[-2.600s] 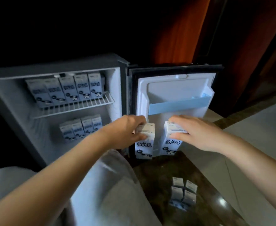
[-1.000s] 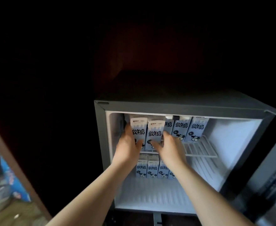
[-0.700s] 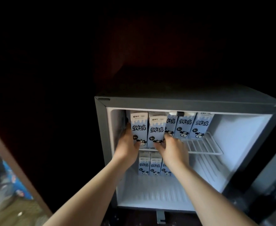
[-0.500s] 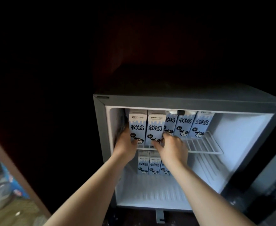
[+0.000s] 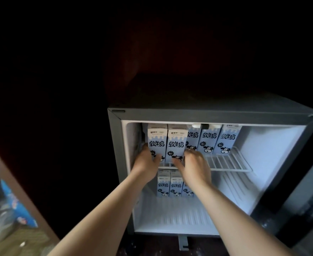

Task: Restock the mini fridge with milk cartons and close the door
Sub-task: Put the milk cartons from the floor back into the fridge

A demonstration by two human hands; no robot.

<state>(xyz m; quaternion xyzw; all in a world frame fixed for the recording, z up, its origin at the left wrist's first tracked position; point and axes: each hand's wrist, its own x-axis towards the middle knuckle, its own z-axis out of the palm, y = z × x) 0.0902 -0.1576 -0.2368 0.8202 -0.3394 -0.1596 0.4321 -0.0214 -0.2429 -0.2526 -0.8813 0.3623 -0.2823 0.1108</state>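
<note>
Milk cartons [image 5: 209,139] line the back of the wire shelf [image 5: 227,163] in the mini fridge [image 5: 189,115], and you are adding two more in front of them at the shelf's left end. Your left hand [image 5: 146,163] has its fingers curled round the lower part of the left front carton [image 5: 156,139], and your right hand [image 5: 194,165] grips the base of the right front carton [image 5: 176,141] the same way. Holding them low and upright probably lets you slide both in side by side, touching, without tipping them. The fridge's left wall sits just beside your left knuckles, so room there is tight. Under the shelf, lower cartons [image 5: 164,183] stand behind your wrists. To your right the door [image 5: 303,191] hangs open, with nothing visible in its way. A blue packet [image 5: 19,211] lies well apart on the left.
</note>
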